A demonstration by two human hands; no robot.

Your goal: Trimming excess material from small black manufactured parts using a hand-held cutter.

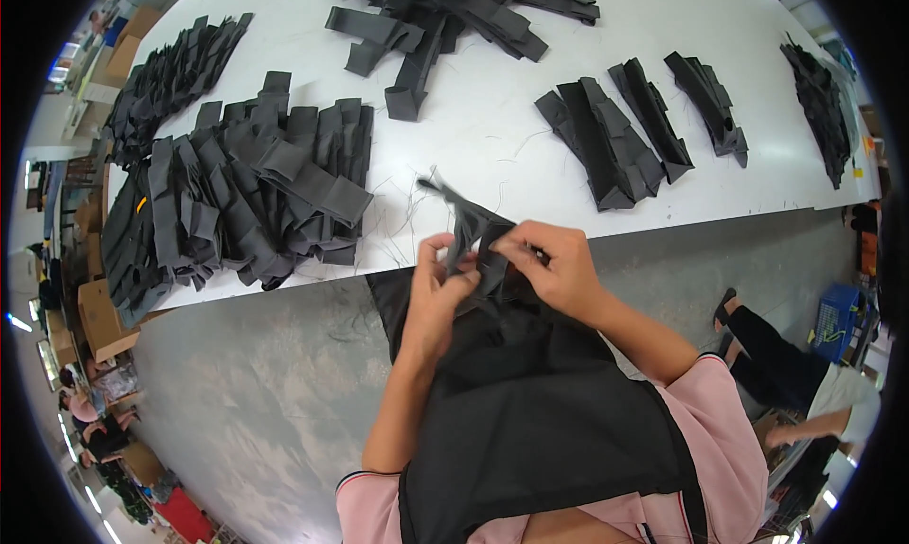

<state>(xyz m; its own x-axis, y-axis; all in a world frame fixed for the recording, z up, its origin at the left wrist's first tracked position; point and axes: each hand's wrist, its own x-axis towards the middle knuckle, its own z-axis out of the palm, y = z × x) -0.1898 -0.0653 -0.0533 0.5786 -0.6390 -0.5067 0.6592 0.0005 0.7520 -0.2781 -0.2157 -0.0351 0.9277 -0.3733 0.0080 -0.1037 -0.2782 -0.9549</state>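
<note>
Your broad, white, flat worktop (653, 23) carries a wide pile of dark-grey folded fabric strips (256, 184), and near its front edge your left hand (434, 298) and right hand (561, 265) hold one dark-grey fabric piece (488, 227), pinched between the fingers (525, 236).

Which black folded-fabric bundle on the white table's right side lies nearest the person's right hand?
The leftmost, widest black folded-fabric bundle there, beyond the bare right hand; the others are narrower and lie farther right.

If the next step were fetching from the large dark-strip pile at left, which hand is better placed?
Probably the left hand: it is nearer the pile, with the right hand farther across. Both hands hold the dark fabric piece, though.
</note>
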